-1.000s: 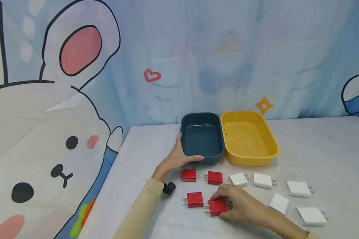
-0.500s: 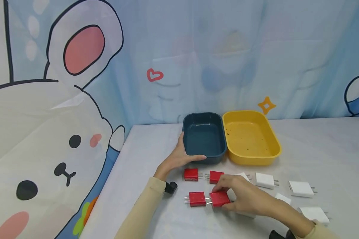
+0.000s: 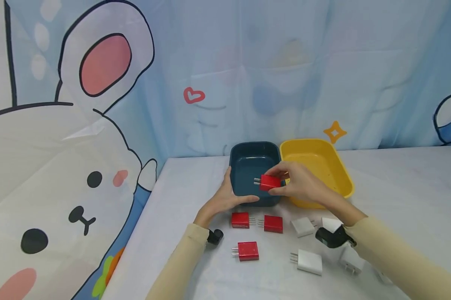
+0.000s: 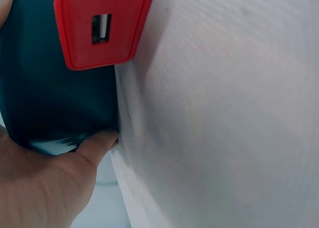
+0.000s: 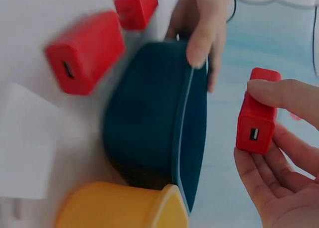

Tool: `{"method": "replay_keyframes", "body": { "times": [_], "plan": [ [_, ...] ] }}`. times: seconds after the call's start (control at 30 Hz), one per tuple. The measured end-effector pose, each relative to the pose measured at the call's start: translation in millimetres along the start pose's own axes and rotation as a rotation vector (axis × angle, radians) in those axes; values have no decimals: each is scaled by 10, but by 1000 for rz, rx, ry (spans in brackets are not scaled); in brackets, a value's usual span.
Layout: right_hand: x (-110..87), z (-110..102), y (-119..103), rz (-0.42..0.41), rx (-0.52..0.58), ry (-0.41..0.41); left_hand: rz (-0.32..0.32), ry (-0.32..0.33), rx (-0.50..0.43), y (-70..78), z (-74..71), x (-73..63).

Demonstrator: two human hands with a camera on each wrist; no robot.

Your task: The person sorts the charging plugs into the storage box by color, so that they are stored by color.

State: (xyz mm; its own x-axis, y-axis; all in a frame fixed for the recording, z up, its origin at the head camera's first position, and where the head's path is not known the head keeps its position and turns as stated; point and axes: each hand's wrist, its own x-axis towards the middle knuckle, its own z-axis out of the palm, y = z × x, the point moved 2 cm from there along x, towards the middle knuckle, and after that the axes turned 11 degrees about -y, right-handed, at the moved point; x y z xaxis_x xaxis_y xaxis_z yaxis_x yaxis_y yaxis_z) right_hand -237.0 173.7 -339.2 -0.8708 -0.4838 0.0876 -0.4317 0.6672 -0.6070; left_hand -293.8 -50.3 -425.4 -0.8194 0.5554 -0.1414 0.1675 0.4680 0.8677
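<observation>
In the head view my right hand holds a red plug charger over the dark blue container, prongs pointing left. The right wrist view has this charger pinched between thumb and fingers, its USB port visible. My left hand spreads around the container's near left corner. Its thumb lies along the front wall and its fingers along the left side. On the table in front lie three other red chargers: one near left, one beside it, and one closer to me.
A yellow container adjoins the blue one on the right, partly behind my right hand. Several white chargers lie at the right, such as a near one and a farther one; my right forearm covers some. A printed curtain hangs behind the table.
My right hand has lifted the red charger from the table and carried it up and forward over the blue container. A white charger formerly under that hand now shows. The left hand stays put.
</observation>
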Motion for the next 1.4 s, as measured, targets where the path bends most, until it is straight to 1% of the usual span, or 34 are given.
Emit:
{"method": "replay_keyframes", "body": {
  "times": [0.13, 0.27, 0.37, 0.47, 0.63, 0.73, 0.83, 0.93, 1.0, 1.13, 1.4],
  "plan": [
    [271, 16, 66, 34, -26, -2, 6, -8, -10, -2, -4, -12],
    [507, 95, 99, 40, -15, -28, 5, -1, -9, -16, -11, -15],
    [637, 164, 106, 34, -5, -40, 16, -1, -7, -11, -6, 4],
    [727, 236, 130, 41, -3, -46, 23, -12, -4, 1, 11, 22],
    [782, 354, 205, 86, 7, -78, 27, -26, 5, 7, 38, 48],
    [795, 431, 224, 91, 8, -104, 35, -19, 6, 13, 23, 42],
    [809, 519, 232, 93, 7, -133, 16, -9, 20, 11, 6, 18],
    [832, 607, 243, 96, 9, -164, -22, 1, 24, 12, -9, -12],
    [848, 651, 250, 105, 15, -178, -32, 1, 27, 13, -16, -21],
    [867, 692, 259, 118, 21, -186, -20, -1, 28, 20, -22, -24],
    [899, 727, 261, 148, 35, -216, 7, -25, 20, 3, -16, -13]
  ]
}}
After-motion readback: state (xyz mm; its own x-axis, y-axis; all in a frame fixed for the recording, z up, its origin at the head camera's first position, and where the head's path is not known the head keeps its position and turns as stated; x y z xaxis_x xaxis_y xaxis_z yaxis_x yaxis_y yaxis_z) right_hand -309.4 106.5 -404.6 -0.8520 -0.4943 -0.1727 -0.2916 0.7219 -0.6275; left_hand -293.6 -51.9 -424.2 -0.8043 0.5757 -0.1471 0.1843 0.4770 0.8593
